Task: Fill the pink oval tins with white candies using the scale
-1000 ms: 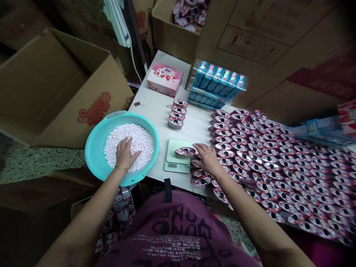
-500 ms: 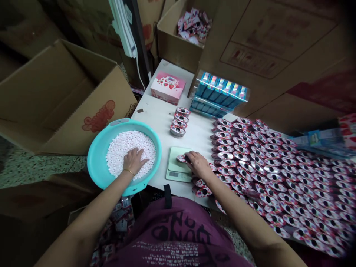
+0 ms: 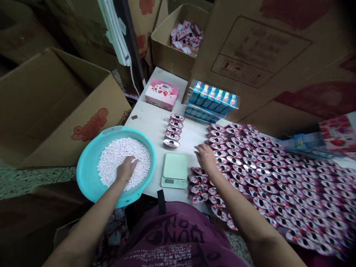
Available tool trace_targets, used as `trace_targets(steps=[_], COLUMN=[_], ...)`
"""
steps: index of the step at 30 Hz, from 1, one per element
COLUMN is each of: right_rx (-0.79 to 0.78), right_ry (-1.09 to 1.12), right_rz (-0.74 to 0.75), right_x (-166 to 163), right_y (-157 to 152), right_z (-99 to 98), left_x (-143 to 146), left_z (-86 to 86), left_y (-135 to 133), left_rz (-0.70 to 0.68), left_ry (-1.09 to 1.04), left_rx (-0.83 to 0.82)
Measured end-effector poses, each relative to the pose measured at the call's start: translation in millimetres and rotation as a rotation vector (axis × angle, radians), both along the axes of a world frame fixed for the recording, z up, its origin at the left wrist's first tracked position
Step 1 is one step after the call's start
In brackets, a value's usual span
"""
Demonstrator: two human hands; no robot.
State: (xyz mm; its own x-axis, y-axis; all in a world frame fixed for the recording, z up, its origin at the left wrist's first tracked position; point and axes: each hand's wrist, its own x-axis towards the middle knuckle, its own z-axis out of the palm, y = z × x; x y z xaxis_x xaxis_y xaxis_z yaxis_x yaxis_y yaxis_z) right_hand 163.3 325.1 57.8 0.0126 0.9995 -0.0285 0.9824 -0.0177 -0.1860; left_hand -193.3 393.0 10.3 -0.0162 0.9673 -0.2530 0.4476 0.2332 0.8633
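My left hand is down in a teal basin full of small pink and white candies, its fingers curled into the heap. My right hand lies with fingers stretched out over the left edge of a big spread of round pink tins, holding nothing. Between the hands a small green scale sits with a bare platform. Behind the scale a short row of tins stands on the white table.
A pink strawberry box and a wrapped pack of blue boxes stand at the back of the table. Big open cardboard cartons surround it: one at the left, one at the back holding pink packets.
The tin that lay on the scale is gone from it and the row behind has one more. My right hand moved back to the spread of tins. My left hand's fingers curled into the candies.
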Motion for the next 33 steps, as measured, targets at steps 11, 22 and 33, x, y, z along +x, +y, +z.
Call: trace_targets(steps=[11, 22, 33], right_rx=[-0.288, -0.212, 0.106], right_ry=[-0.171, -0.001, 0.384], right_rz=[-0.044, 0.15, -0.133], right_x=[15, -77, -42], right_y=[-60, -9, -61], right_z=[11.7, 23.0, 15.3], left_x=[-5, -16, -4], left_z=[44.2, 47.1, 46.1], left_y=[1, -27, -26], left_rz=[0.686, 0.621, 0.794], left_ry=[-1.315, -1.313, -1.384], left_rx=[-0.429, -0.52, -0.473])
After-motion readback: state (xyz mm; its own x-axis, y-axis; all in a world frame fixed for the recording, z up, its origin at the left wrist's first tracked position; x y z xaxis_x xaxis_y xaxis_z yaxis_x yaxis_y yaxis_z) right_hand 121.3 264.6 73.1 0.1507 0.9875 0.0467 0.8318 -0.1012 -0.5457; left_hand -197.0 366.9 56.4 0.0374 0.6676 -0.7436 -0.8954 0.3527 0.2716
